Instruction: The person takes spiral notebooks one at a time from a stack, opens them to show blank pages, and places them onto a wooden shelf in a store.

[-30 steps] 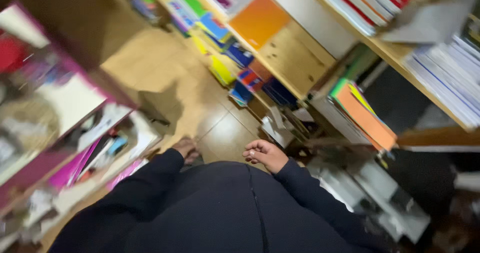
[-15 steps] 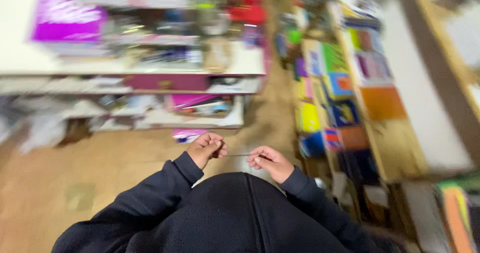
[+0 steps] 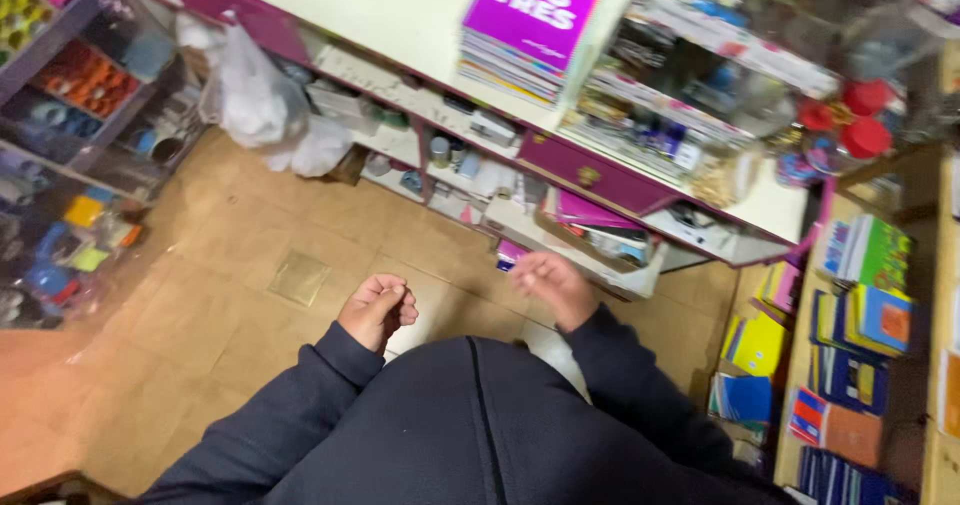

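Observation:
My left hand (image 3: 378, 308) is held in front of my dark sweatshirt (image 3: 470, 425) with its fingers curled in, and nothing shows in it. About a hand's width to the right, my right hand (image 3: 548, 283) is blurred, fingers bent; whether it holds something is unclear. Both hands hover above the tan tiled floor (image 3: 250, 265), just short of the low shelves of a shop counter (image 3: 400, 15).
A stack of magenta-covered books (image 3: 530, 25) lies on the counter, above a purple drawer (image 3: 600, 173). White plastic bags (image 3: 262, 95) hang at its left end. Red-lidded jars (image 3: 850, 125) stand right. Notebook shelves (image 3: 860, 315) line the right, a glass display (image 3: 70, 155) the left.
My view has swung from the notebook shelves round to the counter. My hands have drifted a little apart, and the thin line seen between them earlier no longer shows.

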